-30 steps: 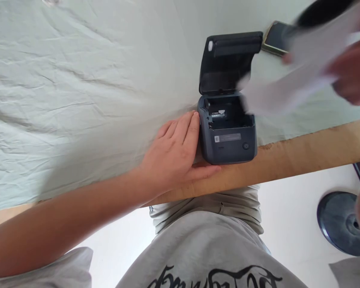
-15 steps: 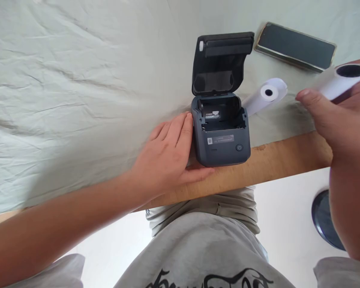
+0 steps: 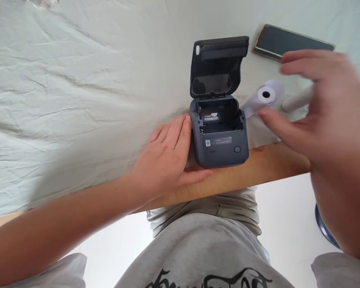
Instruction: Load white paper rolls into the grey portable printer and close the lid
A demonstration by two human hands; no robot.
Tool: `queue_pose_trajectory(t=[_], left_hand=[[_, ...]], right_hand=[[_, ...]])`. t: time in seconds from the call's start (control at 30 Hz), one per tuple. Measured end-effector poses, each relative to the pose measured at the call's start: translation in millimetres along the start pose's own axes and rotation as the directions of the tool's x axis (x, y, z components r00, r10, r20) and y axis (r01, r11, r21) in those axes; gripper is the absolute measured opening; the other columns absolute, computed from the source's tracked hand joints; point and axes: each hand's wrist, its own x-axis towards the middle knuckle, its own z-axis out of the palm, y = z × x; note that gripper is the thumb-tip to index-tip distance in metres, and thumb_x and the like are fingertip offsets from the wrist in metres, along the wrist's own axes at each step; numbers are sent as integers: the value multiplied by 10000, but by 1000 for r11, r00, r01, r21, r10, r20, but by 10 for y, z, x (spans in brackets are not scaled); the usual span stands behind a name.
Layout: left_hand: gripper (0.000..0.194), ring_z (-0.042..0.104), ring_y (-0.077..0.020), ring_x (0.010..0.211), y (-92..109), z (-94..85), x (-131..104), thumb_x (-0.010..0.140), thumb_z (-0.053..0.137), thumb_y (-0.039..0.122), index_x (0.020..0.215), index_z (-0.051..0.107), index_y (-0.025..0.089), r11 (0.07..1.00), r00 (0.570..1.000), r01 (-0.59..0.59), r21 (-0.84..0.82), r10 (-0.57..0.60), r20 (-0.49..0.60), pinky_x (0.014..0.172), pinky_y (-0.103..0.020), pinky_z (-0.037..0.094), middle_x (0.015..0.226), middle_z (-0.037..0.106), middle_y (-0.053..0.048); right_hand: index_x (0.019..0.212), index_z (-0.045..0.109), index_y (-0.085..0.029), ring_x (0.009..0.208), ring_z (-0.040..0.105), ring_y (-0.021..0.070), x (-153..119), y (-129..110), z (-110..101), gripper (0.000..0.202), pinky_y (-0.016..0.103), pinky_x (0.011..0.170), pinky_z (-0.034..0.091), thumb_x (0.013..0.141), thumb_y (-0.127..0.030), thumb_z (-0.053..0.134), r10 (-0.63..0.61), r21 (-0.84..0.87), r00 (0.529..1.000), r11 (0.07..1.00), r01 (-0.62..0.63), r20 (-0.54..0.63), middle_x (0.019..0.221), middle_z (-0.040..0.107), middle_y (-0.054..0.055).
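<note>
A small dark grey printer [image 3: 220, 150] stands at the table's near edge with its lid [image 3: 217, 66] flipped up and its paper bay empty. My left hand [image 3: 168, 160] braces it, fingers flat along its left side and thumb along its front base. Right of the printer lies a white paper roll [image 3: 265, 96], and a second pale tube [image 3: 297, 102] lies just beyond it. My right hand [image 3: 318, 116], blurred, hovers over both with fingers spread and nothing in it; its thumb tip is close to the white roll.
A dark phone [image 3: 288, 40] lies face up behind the rolls. A wrinkled pale green cloth [image 3: 78, 100] covers the table, leaving a bare wooden strip [image 3: 273, 164] at the near edge. A round dark base [image 3: 325, 230] sits on the floor at the right.
My right hand, which held the pale tube half a second ago, has let it go onto the cloth and now hovers open above the rolls. Left hand and printer have not moved.
</note>
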Motion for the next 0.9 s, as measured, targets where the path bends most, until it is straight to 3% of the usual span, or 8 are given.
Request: queue_pose_trajectory(t=[0.1, 0.23, 0.37, 0.43, 0.53, 0.67, 0.8, 0.9], left_hand=[[1114, 611, -457, 1572, -2, -3, -2, 1124, 303, 877, 1719, 336, -64, 1000, 1000, -8, -7, 8, 3, 1308, -562, 468, 1699, 567, -368], [1108, 604, -469, 1572, 0, -5, 0, 1133, 296, 862, 1700, 349, -88, 1000, 1000, -26, -11, 26, -5, 1292, -571, 483, 1690, 562, -389], [1104, 601, -460, 1576, -4, -11, 5, 1132, 300, 864, 1710, 346, -76, 1000, 1000, -20, -21, 20, 2, 1310, -565, 471, 1696, 565, -368], [1118, 612, -468, 1562, -6, -17, 4, 1132, 280, 866, 1696, 358, -96, 1000, 1000, -26, -8, 26, 3, 1300, -564, 480, 1685, 571, -376], [1134, 619, -473, 1554, -9, -24, 4, 1133, 263, 868, 1675, 375, -121, 999, 999, -34, -1, 34, -5, 1294, -558, 485, 1666, 580, -390], [1145, 622, -473, 1551, -13, -25, 9, 1133, 239, 871, 1666, 379, -132, 999, 999, -39, -4, 38, -9, 1293, -549, 486, 1659, 583, -393], [1126, 599, -464, 1579, -13, -26, 10, 1121, 302, 886, 1706, 363, -74, 999, 1000, -14, -43, 14, 18, 1312, -557, 472, 1694, 566, -368], [1127, 589, -460, 1591, -11, -29, 9, 1112, 329, 891, 1717, 359, -59, 998, 1000, 2, -58, 0, 25, 1324, -561, 462, 1703, 559, -363]], right_hand=[[1526, 682, -385, 1367, 762, 305, 113, -9, 176, 549, 575, 1159, 656, 1002, -405, 843, -196, -55, 978, 978, 200, 74, 1490, 767, 89], [1448, 733, -351, 1108, 823, 251, 79, 141, 305, 441, 474, 939, 722, 1017, -366, 827, -184, -44, 983, 982, 185, 30, 1218, 828, 83], [1486, 681, -333, 1193, 790, 258, 12, 185, 340, 565, 472, 941, 723, 964, -431, 873, -116, -23, 993, 993, 115, -21, 1301, 777, 86], [1449, 672, -320, 1133, 780, 244, -13, 176, 342, 592, 459, 882, 716, 923, -477, 894, -56, 15, 997, 998, 57, -48, 1278, 748, 68], [1375, 675, -319, 1102, 776, 248, -32, 142, 325, 475, 510, 924, 696, 936, -409, 830, -24, 24, 999, 999, 25, -23, 1274, 744, 58], [1334, 641, -357, 1188, 766, 262, -5, 88, 290, 361, 566, 1038, 674, 979, -291, 652, -79, 82, 995, 994, 74, 59, 1298, 738, 60], [1301, 683, -370, 1242, 723, 265, 27, 89, 284, 325, 560, 1102, 650, 986, -349, 757, -84, 68, 996, 994, 81, 40, 1211, 751, 55], [1352, 691, -355, 1137, 743, 236, 7, 158, 323, 427, 459, 945, 672, 948, -353, 829, -47, 95, 999, 994, 48, -10, 1257, 753, 73]])
